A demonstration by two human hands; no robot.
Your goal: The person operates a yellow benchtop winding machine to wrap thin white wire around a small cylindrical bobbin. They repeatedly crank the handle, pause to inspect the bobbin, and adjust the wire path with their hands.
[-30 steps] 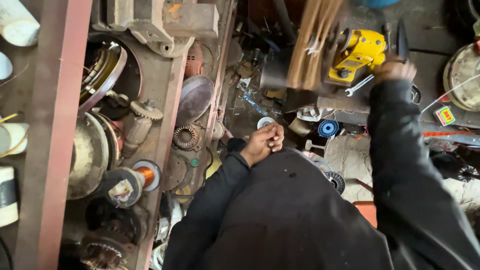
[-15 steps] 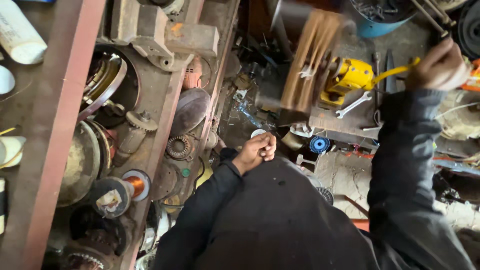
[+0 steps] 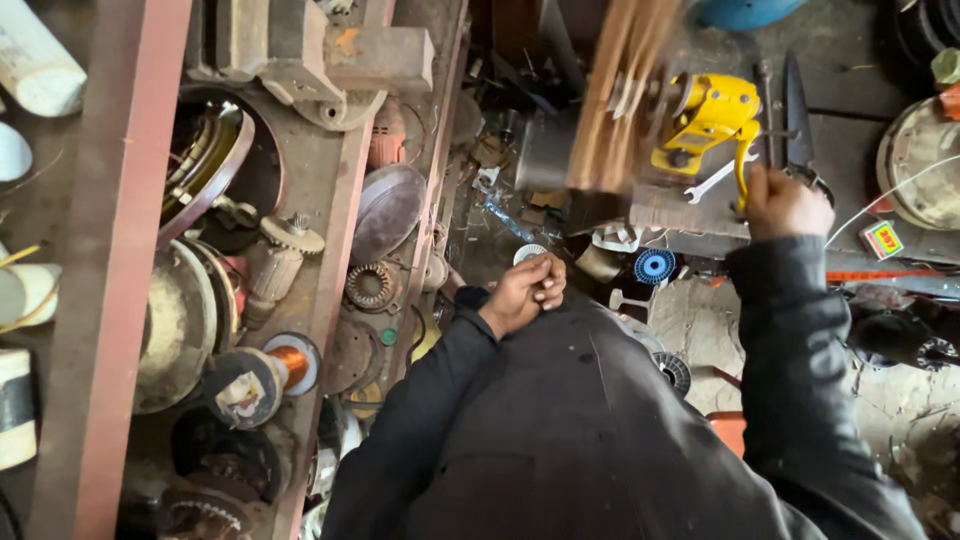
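Hands sit apart: the right hand [image 3: 785, 203], in the upper right of the frame, grips the crank handle of a yellow winding machine [image 3: 706, 113] at top centre. Beside the machine a wooden form [image 3: 618, 95] blurs. The left hand [image 3: 525, 290], mid-frame, is curled loosely closed; what it pinches cannot be told. A silver wrench [image 3: 712, 183] lies below the machine, a blue spool [image 3: 655, 266] lower.
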